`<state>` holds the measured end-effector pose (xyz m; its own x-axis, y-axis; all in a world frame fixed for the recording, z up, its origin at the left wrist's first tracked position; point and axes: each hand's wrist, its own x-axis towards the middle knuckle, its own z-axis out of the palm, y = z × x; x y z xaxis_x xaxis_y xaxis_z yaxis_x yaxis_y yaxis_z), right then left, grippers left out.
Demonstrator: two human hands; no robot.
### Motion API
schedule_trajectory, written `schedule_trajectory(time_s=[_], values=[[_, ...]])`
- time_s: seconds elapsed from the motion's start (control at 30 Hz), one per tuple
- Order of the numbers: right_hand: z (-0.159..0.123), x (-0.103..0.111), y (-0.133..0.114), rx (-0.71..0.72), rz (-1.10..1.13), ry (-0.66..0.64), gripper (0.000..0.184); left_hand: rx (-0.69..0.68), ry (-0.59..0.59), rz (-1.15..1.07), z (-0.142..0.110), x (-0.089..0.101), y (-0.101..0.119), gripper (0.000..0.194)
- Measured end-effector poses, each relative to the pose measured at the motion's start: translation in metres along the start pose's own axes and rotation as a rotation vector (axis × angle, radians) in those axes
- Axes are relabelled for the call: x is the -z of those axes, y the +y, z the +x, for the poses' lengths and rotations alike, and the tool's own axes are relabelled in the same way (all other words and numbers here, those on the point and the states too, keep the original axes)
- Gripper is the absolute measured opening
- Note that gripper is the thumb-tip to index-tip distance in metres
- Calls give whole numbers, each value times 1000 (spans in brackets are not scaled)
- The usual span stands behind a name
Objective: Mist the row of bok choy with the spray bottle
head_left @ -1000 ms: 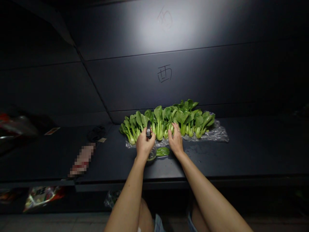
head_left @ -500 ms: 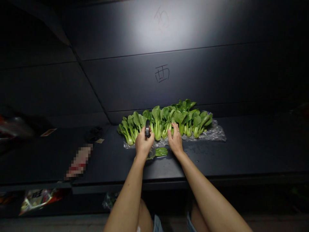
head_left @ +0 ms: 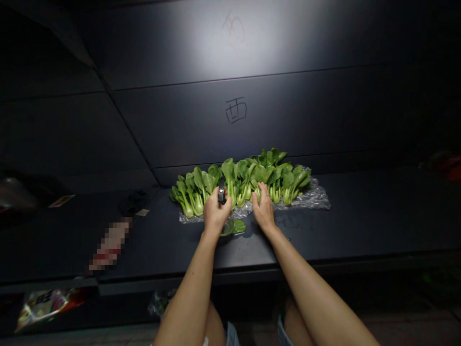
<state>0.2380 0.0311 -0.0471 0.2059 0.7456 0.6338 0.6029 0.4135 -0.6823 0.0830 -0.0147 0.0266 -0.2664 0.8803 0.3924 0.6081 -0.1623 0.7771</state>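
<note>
My left hand (head_left: 214,215) is wrapped round a spray bottle (head_left: 227,227) with a black head and a clear body, partly hidden by the fingers. Just beyond it stands a row of bok choy (head_left: 229,174), green leaves up and pale stems toward me. My right hand (head_left: 263,210) is open, fingers stretched toward the stems in the middle of the row; whether they touch is hard to tell. Between the two hands a loose green leaf (head_left: 238,226) lies flat on the wet dark shelf (head_left: 248,252).
Crinkled clear plastic (head_left: 319,197) lies under the bok choy and sticks out to the right. A dark panel (head_left: 194,120) with a drawn character rises behind. At left lie a blurred-out pinkish item (head_left: 111,245) and small cards. A colourful packet (head_left: 48,305) sits on the lower level.
The view has shifted to the right, so the bok choy and shelf items slide left in the picture. Both hands have moved slightly right along the row, the spray bottle still held.
</note>
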Motion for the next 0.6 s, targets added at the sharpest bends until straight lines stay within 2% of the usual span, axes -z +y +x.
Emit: schedule_trajectory(time_s=[0.6], values=[[3, 12, 3, 8, -10, 43, 50, -50, -98, 20, -5, -10, 3, 23]])
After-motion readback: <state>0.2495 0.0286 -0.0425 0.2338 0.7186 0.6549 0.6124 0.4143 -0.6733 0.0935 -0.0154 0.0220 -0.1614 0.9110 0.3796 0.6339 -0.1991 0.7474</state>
